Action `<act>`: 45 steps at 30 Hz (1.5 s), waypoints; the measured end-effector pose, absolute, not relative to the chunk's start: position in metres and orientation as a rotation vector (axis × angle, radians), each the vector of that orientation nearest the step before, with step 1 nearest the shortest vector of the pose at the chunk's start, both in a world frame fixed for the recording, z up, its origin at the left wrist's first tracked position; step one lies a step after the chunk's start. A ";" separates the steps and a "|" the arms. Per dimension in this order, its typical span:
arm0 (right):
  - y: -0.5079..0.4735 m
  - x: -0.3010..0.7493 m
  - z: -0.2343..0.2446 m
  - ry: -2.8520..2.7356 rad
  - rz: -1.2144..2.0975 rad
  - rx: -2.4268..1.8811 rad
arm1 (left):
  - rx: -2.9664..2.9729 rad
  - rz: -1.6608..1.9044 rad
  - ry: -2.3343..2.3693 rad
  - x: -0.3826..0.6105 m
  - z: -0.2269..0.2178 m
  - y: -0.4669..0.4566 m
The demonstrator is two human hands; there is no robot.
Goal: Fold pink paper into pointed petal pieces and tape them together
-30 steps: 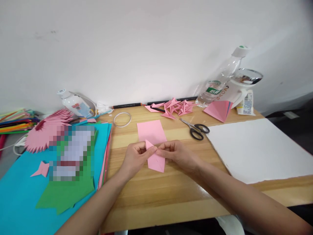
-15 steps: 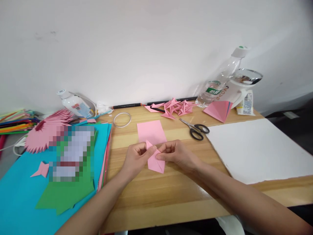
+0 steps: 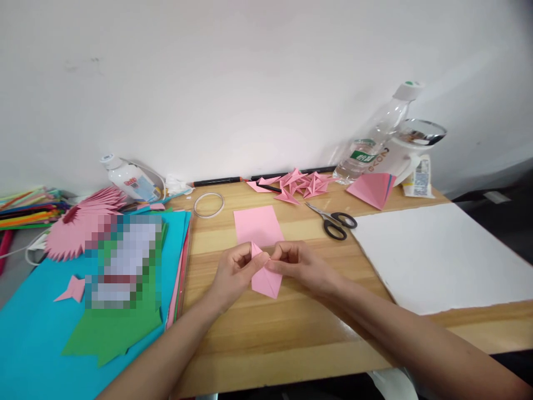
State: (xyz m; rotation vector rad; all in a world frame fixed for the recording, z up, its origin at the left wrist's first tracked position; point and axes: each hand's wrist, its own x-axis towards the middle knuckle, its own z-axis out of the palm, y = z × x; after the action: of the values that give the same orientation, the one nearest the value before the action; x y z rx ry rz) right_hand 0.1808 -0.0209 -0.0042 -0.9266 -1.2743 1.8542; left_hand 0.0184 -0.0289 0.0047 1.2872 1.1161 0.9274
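Observation:
A partly folded piece of pink paper is pinched between both hands above the wooden table. My left hand grips its upper left side, thumb on the front. My right hand pinches its right edge, and the two thumbs nearly meet at the middle. The paper's pointed tip rises at the upper left, and creases run down its lower part. Just behind the hands lies a flat pink sheet, its near end hidden by them.
Scissors and a white board lie to the right. Pink folded pieces sit by the wall, near a clear bottle. At left are blue paper, green paper, a pleated pink piece and a tape ring.
Both hands keep their pinch on the folded paper. The thumbs have come slightly closer together at its middle. The rest of the scene has only shifted a little with the camera.

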 end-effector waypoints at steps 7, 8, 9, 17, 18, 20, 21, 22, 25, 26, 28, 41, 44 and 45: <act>-0.019 0.181 -0.005 -1.294 1.836 -0.996 | 1.305 0.954 1.242 0.022 0.005 -0.029; -0.019 0.180 -0.006 -1.294 1.840 -1.001 | 1.331 0.955 1.259 0.022 0.006 -0.029; -0.019 0.180 -0.006 -1.295 1.846 -1.006 | 1.354 0.955 1.264 0.021 0.007 -0.029; -0.020 0.177 -0.002 -1.345 1.817 -1.034 | 1.474 0.944 1.226 0.018 0.005 -0.031; -0.020 0.177 -0.002 -1.349 1.791 -1.057 | 1.484 0.940 1.228 0.019 0.005 -0.032; -0.021 0.175 -0.003 -1.348 1.731 -1.104 | 1.490 0.934 1.221 0.021 0.004 -0.033; -0.021 0.175 -0.003 -1.343 1.707 -1.120 | 1.479 0.934 1.215 0.021 0.004 -0.034; -0.022 0.174 -0.004 -1.334 1.689 -1.129 | 1.459 0.938 1.211 0.022 0.004 -0.034; -0.021 0.174 -0.006 -1.301 1.717 -1.126 | 1.354 0.999 1.208 0.021 0.004 -0.032; -0.020 0.175 -0.006 -1.291 1.746 -1.126 | 1.324 1.030 1.210 0.020 0.004 -0.031; -0.019 0.176 -0.006 -1.287 1.803 -1.125 | 1.295 1.090 1.222 0.018 0.003 -0.029; -0.017 0.176 0.004 -1.268 1.833 -1.118 | 1.167 1.174 1.211 0.016 0.000 -0.027; -0.016 0.177 0.003 -1.269 1.849 -1.126 | 1.139 1.182 1.201 0.017 -0.001 -0.025; -0.016 0.177 0.003 -1.274 1.853 -1.130 | 1.140 1.185 1.201 0.017 -0.001 -0.025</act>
State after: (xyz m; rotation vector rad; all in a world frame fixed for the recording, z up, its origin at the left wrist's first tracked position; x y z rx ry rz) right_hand 0.1770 -0.0160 0.0029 -1.1297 -1.2743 1.8525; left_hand 0.0166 -0.0253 -0.0014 1.1403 1.2010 1.1854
